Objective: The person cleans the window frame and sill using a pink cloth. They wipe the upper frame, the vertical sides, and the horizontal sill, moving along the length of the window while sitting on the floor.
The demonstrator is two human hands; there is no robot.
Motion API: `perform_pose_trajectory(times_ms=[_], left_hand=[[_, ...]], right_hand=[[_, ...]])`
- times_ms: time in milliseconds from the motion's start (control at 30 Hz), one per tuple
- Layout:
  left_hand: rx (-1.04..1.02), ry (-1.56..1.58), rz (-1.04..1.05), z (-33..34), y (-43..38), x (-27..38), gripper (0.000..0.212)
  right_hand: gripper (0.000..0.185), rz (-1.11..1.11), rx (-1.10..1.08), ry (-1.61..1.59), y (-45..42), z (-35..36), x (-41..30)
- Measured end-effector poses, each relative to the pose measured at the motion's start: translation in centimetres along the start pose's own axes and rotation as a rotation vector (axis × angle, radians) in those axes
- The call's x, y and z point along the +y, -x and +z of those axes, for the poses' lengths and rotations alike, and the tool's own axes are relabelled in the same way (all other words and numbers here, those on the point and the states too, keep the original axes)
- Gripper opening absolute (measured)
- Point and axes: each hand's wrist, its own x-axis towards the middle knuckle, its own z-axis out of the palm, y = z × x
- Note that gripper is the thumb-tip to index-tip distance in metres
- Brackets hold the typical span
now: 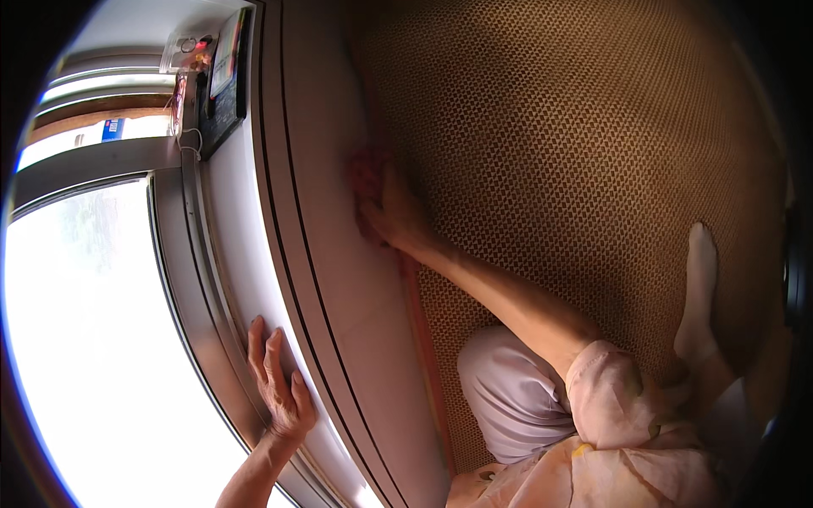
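Note:
My right hand (399, 213) grips a reddish cloth (364, 181) and presses it to the pale panel (336, 254) below the window sill. Part of the cloth lies hidden under my fingers in dim light. On the white window sill (238, 209) rests my left hand (282, 394), fingers spread and holding nothing. Beneath my right arm lies a brown and tan woven mat (540, 159), and I kneel on it with one light-clad knee (508, 394) close to the panel.
A metal-framed window (82, 305) runs along the left side. Farther along the sill are a dark tray or board (222, 117), a printed booklet (225, 54), a clear bag of small items (190, 54) and a white cord (190, 143). A socked foot (698, 279) rests on the mat at right.

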Motion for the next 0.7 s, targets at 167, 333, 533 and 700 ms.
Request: perform_pose_trajectory(times_ms=[167, 333, 533, 700], left_hand=[[-0.017, -0.004, 0.023, -0.3, -0.8, 0.6, 0.052], [0.021, -0.003, 0.025, 0.0, -0.7, 0.3, 0.052], [0.029, -0.009, 0.03, 0.1, -0.9, 0.3, 0.051], [0.043, -0.014, 0.009, 0.1, -0.2, 0.1, 0.052]], right_hand=[[0.057, 0.1, -0.198, 0.19, 8.4, -0.5, -9.5], [0.043, 0.025, -0.127, 0.084, 6.5, -0.3, -4.5], [0.035, 0.104, 0.065, 0.246, 5.9, 0.0, -0.6], [0.043, 0.141, -0.091, 0.201, 13.7, 0.4, -9.7]])
